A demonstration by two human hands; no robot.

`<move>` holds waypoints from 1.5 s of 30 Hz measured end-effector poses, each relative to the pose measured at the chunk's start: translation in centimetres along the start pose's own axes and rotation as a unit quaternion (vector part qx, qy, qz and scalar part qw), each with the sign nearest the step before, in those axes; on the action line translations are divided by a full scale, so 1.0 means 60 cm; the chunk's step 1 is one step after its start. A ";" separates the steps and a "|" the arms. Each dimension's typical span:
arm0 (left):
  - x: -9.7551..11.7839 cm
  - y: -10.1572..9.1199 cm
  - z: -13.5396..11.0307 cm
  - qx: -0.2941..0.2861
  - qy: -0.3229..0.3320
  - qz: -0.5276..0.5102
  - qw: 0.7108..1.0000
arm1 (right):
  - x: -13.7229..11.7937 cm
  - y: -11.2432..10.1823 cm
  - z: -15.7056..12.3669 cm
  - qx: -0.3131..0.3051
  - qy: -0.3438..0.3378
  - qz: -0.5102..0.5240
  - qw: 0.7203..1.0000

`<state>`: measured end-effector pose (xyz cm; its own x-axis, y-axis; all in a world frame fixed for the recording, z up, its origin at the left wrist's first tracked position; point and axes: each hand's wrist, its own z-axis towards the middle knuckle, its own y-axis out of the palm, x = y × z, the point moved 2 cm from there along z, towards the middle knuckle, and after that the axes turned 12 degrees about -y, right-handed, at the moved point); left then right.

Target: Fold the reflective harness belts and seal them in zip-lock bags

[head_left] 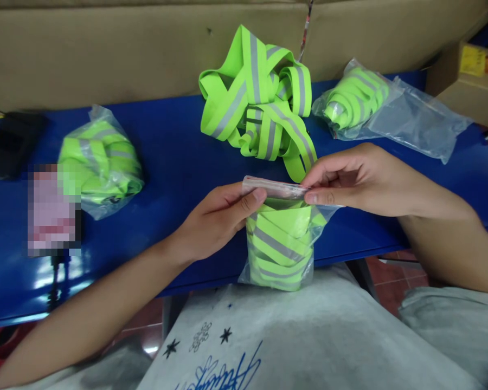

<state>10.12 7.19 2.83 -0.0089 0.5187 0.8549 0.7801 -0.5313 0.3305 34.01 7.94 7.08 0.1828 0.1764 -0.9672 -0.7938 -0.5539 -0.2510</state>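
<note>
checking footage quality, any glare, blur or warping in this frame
Head view: glare on the blue table at lower left; a pixelated block masks something there; the table's edge looks slightly bowed by the lens; the held bag looks sharp.

Bag you hold [274, 188]: clear, neon-green bands [278, 244] with grey stripes inside.
Table [179, 157]: glossy blue.
Your shirt [309, 336]: grey, dark stars, blue script.

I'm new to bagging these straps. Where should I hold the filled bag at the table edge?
Pinch the bag by its flat top strip, one end from each side, as the left hand and right hand do. The folded strap bulges and hangs below, so the film there likely gives a poorer hold.
</note>
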 end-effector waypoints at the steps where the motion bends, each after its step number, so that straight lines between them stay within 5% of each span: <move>1: -0.001 -0.003 0.000 0.015 0.023 0.028 0.999 | 0.001 0.002 0.002 0.006 0.004 -0.005 1.000; 11: 0.009 -0.004 -0.003 0.169 0.154 0.196 0.954 | 0.023 0.016 0.015 0.027 -0.025 -0.012 0.999; 34: 0.009 -0.001 -0.003 0.184 0.194 0.272 0.924 | 0.028 0.046 0.012 0.063 -0.093 -0.078 0.991; 45: 0.002 -0.001 -0.001 0.217 0.193 0.224 0.930 | 0.031 0.049 0.018 0.060 -0.106 -0.055 0.991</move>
<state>10.01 7.27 2.94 0.2182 -0.0139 0.9758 0.9381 -0.2726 -0.2137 31.40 7.52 4.57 0.1563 0.4038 -0.9014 -0.8417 -0.4230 -0.3354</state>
